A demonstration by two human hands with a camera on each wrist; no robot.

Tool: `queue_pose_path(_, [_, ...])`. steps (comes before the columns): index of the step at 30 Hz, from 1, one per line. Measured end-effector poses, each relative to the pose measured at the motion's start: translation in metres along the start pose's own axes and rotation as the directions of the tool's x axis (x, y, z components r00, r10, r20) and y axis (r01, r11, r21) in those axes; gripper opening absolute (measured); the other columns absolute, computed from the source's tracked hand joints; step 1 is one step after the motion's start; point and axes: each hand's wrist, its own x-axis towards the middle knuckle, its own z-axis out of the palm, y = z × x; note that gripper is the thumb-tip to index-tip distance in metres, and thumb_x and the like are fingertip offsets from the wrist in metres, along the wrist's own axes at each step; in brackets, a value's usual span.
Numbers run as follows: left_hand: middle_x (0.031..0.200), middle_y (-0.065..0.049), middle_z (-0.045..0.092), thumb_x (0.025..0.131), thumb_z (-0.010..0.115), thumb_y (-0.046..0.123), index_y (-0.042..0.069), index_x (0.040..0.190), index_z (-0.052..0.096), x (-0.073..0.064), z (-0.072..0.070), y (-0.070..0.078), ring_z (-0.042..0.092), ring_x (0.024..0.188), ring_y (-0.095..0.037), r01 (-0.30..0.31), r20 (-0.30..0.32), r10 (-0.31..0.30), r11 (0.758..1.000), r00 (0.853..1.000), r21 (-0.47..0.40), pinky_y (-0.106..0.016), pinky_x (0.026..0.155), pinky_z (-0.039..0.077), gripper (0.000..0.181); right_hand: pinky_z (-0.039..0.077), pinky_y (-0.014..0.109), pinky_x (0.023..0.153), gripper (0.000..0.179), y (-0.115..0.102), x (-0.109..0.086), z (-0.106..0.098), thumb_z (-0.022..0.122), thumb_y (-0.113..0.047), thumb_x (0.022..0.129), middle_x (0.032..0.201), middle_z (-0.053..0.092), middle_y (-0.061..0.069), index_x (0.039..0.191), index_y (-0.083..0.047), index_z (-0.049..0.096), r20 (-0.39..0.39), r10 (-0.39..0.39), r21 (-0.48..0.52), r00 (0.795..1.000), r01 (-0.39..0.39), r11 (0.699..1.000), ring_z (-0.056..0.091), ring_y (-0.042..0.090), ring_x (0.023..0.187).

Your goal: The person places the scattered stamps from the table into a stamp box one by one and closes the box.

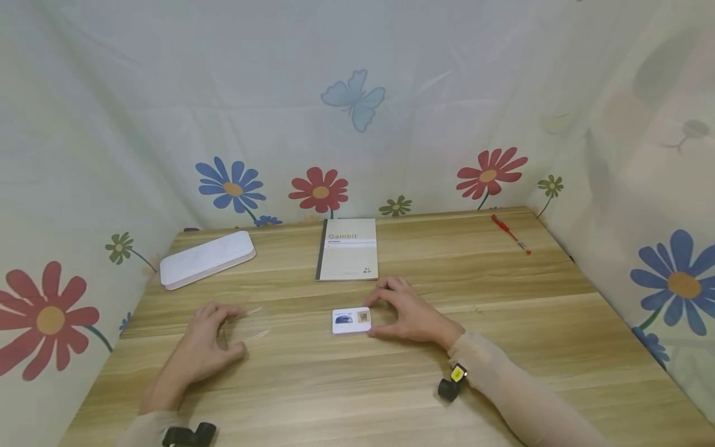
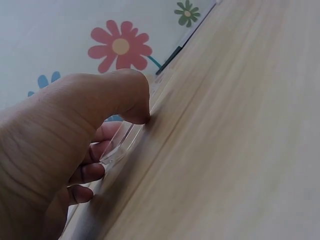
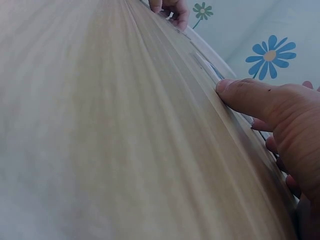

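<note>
A small white picture card [image 1: 350, 320], with a blue picture and a brown one on its face, lies flat near the middle of the wooden table [image 1: 313, 385]; whether it is one card or a stack I cannot tell. My right hand [image 1: 410, 313] holds it at its right side between thumb and forefinger. To the left, my left hand [image 1: 203, 341] has thumb and fingers curled about a clear plastic case part [image 1: 256, 324] lying on the table. In the left wrist view this clear piece [image 2: 120, 145] shows between the thumb and the other fingers.
Behind the hands lies a notebook [image 1: 349, 254] marked Gambit. A white oblong case [image 1: 208, 259] sits at the back left, and a red pen [image 1: 511, 234] at the back right. Flower-printed curtains [image 1: 268, 118] enclose the table at the back and sides.
</note>
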Motion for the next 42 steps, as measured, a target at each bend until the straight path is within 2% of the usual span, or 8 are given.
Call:
queue_pose_path(4, [0.121,-0.012,0.067,0.076,0.090,0.017,0.007,0.136,0.072,0.000,0.003,0.004,0.057,0.118,-0.035,-0.053,-0.021,0.053,0.998,0.998,-0.025,-0.057,0.102,0.042,0.064,0.041,0.051,0.118,0.053,0.002,0.000,0.000,0.098,-0.046,0.085,0.136,0.056,-0.007,0.129,-0.028,0.075,-0.003,-0.007,-0.006,1.000,0.007,1.000,0.046,0.020,0.136])
queue_pose_path(9, [0.129,-0.010,0.069,0.081,0.087,0.014,0.007,0.139,0.069,0.002,0.007,0.017,0.057,0.123,-0.029,-0.126,-0.030,0.124,0.988,0.992,-0.088,-0.050,0.104,0.041,0.062,0.041,0.050,0.118,0.053,0.003,0.000,-0.001,0.098,-0.046,0.085,0.136,0.056,-0.007,0.129,-0.028,0.075,-0.006,-0.005,-0.007,1.000,0.005,1.000,0.045,0.020,0.136])
queue_pose_path(15, [0.132,-0.005,0.069,0.082,0.087,0.009,0.014,0.141,0.069,0.006,0.008,0.037,0.057,0.121,-0.023,-0.136,-0.053,0.130,0.978,0.990,-0.157,-0.040,0.104,0.042,0.062,0.042,0.050,0.117,0.054,0.002,0.000,-0.001,0.097,-0.051,0.085,0.136,0.057,-0.007,0.128,-0.029,0.075,0.006,-0.005,-0.016,1.000,0.005,1.000,0.045,0.019,0.135])
queue_pose_path(20, [0.132,-0.005,0.069,0.083,0.090,0.010,0.018,0.145,0.068,0.017,0.007,0.052,0.059,0.117,-0.024,-0.162,-0.041,0.157,0.975,0.987,-0.153,-0.048,0.098,0.050,0.066,0.042,0.049,0.118,0.054,0.001,-0.001,-0.003,0.097,-0.050,0.085,0.136,0.056,-0.007,0.129,-0.028,0.075,0.003,0.002,-0.013,1.000,-0.002,1.000,0.046,0.019,0.135])
queue_pose_path(25, [0.127,-0.009,0.068,0.084,0.090,0.015,0.019,0.147,0.067,0.032,0.011,0.070,0.060,0.116,-0.028,-0.194,0.012,0.198,0.967,0.980,-0.166,-0.055,0.098,0.051,0.067,0.042,0.048,0.118,0.054,0.003,0.000,-0.003,0.096,-0.052,0.086,0.137,0.056,-0.008,0.130,-0.029,0.075,0.014,0.006,-0.025,1.000,-0.006,1.000,0.046,0.018,0.135])
queue_pose_path(31, [0.132,-0.007,0.065,0.089,0.089,0.024,0.029,0.151,0.066,0.055,0.030,0.104,0.060,0.122,-0.026,-0.189,0.120,0.215,0.962,0.969,-0.195,-0.058,0.104,0.051,0.067,0.042,0.048,0.117,0.052,0.003,0.000,-0.002,0.097,-0.050,0.086,0.135,0.056,-0.009,0.128,-0.029,0.075,0.012,0.002,-0.016,1.000,-0.002,1.000,0.046,0.017,0.134])
queue_pose_path(37, [0.136,-0.002,0.065,0.088,0.089,0.026,0.022,0.146,0.069,0.077,0.060,0.130,0.058,0.124,-0.021,-0.231,0.161,0.285,0.928,0.945,-0.292,-0.055,0.109,0.050,0.061,0.042,0.049,0.117,0.052,0.003,-0.002,-0.002,0.097,-0.049,0.086,0.135,0.056,-0.009,0.128,-0.029,0.075,0.004,-0.004,-0.013,1.000,0.004,1.000,0.046,0.018,0.134])
queue_pose_path(42, [0.134,-0.001,0.064,0.085,0.089,0.029,0.017,0.142,0.071,0.084,0.074,0.137,0.056,0.125,-0.020,-0.266,0.160,0.318,0.921,0.934,-0.283,-0.053,0.110,0.048,0.061,0.042,0.051,0.118,0.053,0.003,-0.001,-0.003,0.096,-0.051,0.086,0.136,0.057,-0.005,0.128,-0.026,0.075,-0.001,-0.019,-0.017,1.000,0.019,1.000,0.047,0.020,0.136])
